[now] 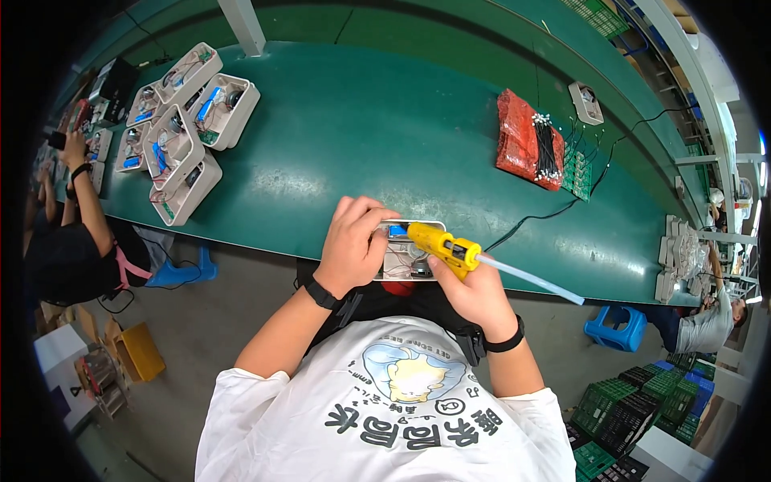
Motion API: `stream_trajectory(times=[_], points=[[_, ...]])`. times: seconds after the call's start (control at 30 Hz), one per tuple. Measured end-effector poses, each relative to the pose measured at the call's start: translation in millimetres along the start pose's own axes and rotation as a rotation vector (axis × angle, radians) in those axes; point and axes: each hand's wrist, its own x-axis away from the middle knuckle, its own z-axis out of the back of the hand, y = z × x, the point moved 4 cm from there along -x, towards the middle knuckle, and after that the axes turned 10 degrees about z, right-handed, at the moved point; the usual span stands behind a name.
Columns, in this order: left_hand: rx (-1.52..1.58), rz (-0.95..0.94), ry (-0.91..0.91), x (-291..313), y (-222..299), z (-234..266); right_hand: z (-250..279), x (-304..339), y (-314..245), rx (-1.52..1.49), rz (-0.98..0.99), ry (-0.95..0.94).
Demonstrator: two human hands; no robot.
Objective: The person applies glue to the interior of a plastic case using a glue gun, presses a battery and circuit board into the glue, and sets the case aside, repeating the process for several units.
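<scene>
A yellow hot glue gun (443, 247) with a long translucent glue stick (530, 277) out of its back is gripped in my right hand (474, 297). Its front end is over a white plastic housing (399, 269) at the table's near edge. Inside the housing lie a blue battery-like block (397, 230) beside the gun's nose and a round dark part, perhaps a speaker. My left hand (352, 245) holds the housing's left side, fingers curled over its far rim. The gun's tip is hard to make out.
Several similar housings (173, 149) with wired parts are stacked on the green table (361, 120) at left. At right lie a red bubble-wrap pack (518, 136), black wires, green circuit boards (577, 170) and a black cable (554, 210). People sit at both sides.
</scene>
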Motion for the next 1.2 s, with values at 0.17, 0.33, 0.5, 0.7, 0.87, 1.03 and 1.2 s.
stream_trajectory(times=[0.17, 0.33, 0.5, 0.7, 0.87, 1.03, 1.2], points=[[0.073, 0.13, 0.017, 6, 3, 12, 6, 5, 14, -0.26, -0.064, -0.033], [0.132, 0.161, 0.083, -30, -26, 43, 45, 32, 68, -0.569, -0.16, 0.219], [0.204, 0.163, 0.287, -105, -63, 65, 46, 36, 105, -0.641, -0.107, 0.351], [0.511, 0.061, 0.257, -122, -42, 66, 41, 40, 113, -0.702, -0.079, 0.42], [-0.337, -0.17, 0.391, -87, 0, 149, 48, 43, 117, -0.728, 0.007, 0.442], [-0.764, 0.11, 0.683, -88, -58, 306, 46, 41, 116, -0.747, 0.01, 0.432], [-0.886, 0.2, 0.372, -105, -99, 370, 46, 40, 120, -0.741, 0.041, 0.434]])
